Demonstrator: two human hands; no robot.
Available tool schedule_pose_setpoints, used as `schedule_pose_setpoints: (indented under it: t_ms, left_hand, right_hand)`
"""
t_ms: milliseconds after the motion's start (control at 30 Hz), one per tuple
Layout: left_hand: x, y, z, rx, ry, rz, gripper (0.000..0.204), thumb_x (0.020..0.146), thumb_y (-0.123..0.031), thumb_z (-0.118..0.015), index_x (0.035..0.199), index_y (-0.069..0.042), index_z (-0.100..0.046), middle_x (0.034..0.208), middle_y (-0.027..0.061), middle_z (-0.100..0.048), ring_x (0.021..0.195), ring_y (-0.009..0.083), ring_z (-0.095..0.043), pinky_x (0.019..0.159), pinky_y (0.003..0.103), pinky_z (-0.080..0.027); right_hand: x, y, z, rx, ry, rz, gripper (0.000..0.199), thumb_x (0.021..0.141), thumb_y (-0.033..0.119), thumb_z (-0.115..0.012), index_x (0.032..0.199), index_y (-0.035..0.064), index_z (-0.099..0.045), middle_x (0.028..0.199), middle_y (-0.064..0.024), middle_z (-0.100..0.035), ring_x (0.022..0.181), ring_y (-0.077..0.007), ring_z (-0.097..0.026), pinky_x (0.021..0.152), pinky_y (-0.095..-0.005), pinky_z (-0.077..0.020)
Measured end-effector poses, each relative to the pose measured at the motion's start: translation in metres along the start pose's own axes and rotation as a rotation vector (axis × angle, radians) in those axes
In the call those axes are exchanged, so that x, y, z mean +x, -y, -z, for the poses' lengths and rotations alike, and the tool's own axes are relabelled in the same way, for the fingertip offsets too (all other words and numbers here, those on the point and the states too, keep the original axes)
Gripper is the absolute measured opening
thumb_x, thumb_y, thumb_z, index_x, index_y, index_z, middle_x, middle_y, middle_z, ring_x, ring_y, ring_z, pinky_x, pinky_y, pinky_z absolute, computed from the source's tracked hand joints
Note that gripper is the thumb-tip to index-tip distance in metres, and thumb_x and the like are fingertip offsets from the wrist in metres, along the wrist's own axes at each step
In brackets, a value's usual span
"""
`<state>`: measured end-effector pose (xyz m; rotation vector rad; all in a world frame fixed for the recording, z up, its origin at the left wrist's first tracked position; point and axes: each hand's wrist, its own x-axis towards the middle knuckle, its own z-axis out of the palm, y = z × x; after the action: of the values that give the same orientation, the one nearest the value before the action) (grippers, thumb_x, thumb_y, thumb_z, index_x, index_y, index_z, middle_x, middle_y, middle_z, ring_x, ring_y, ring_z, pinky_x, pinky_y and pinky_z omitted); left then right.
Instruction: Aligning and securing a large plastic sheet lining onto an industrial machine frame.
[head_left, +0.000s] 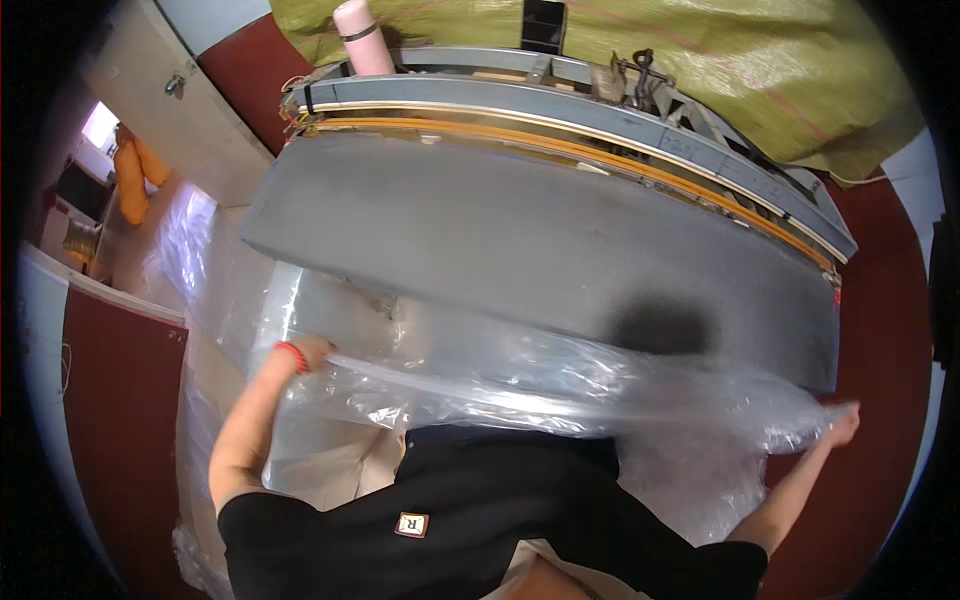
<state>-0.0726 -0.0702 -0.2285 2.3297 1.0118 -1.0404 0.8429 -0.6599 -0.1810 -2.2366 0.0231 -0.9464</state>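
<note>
Fairly bright light covers the grey worktop (440, 220), with a soft dark shadow (662, 322) on its near right part. In front of the worktop, the clear plastic sheet (545, 402) throws white glare; off the worktop's front right corner, the right grip (845, 425) blurs. Behind the worktop, the metal rail (480, 98) bows with fisheye distortion.

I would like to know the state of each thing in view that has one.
Left hand: closed on the sheet, slightly blurred
Right hand: closed on the sheet's right end
Clear plastic sheet: stretched between the hands, wrinkled
Door: open
Pink bottle: upright
Yellow-green woven tarp: creased
</note>
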Motion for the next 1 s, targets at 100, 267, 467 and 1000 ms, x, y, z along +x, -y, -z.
schedule_pose_setpoints:
  t_ms: [100, 267, 467, 1000]
  left_hand:
    - [-0.05, 0.124, 0.015, 0.113, -0.043, 0.47, 0.038, 0.068, -0.007, -0.053, 0.105, -0.013, -0.059, 0.104, 0.0129, -0.058, 0.098, 0.0289, -0.055, 0.084, 0.036, -0.043]
    - [-0.18, 0.193, 0.204, 0.141, -1.322, 0.755, 0.025, 0.078, -0.008, -0.045, 0.098, -0.007, -0.059, 0.096, 0.0193, -0.058, 0.089, 0.0318, -0.057, 0.072, 0.04, -0.046]
    - [-0.111, 0.039, 0.269, 0.349, -2.158, -0.158, 0.033, 0.07, -0.007, -0.065, 0.099, -0.004, -0.051, 0.096, 0.0126, -0.051, 0.091, 0.0271, -0.05, 0.085, 0.037, -0.039]
    - [0.08, 0.104, 0.173, -0.173, -1.116, 0.511, 0.058, 0.083, -0.043, -0.046, 0.128, -0.007, -0.036, 0.136, 0.0109, -0.03, 0.126, 0.0236, -0.027, 0.102, 0.037, -0.023]
  right_hand:
    - [-0.029, 0.026, 0.012, 0.063, 0.081, -0.191, 0.039, 0.083, 0.039, -0.049, 0.092, 0.003, -0.06, 0.09, -0.012, -0.062, 0.082, -0.0251, -0.057, 0.076, -0.0357, -0.0434]
    - [-0.028, 0.028, -0.016, -0.177, 0.221, -0.052, 0.054, 0.08, 0.054, -0.043, 0.097, 0.0045, -0.059, 0.094, -0.0171, -0.06, 0.087, -0.034, -0.056, 0.078, -0.0395, -0.0422]
    - [-0.038, 0.065, -0.019, -0.312, 0.199, -0.048, 0.051, 0.085, 0.047, -0.039, 0.099, 0.0008, -0.056, 0.097, -0.0205, -0.058, 0.09, -0.0372, -0.053, 0.076, -0.0412, -0.0406]
    - [-0.069, 0.157, -0.079, -0.638, 0.416, 0.155, 0.038, 0.088, 0.038, -0.036, 0.112, 0.0118, -0.049, 0.102, -0.015, -0.058, 0.093, -0.0347, -0.054, 0.071, -0.0424, -0.0434]
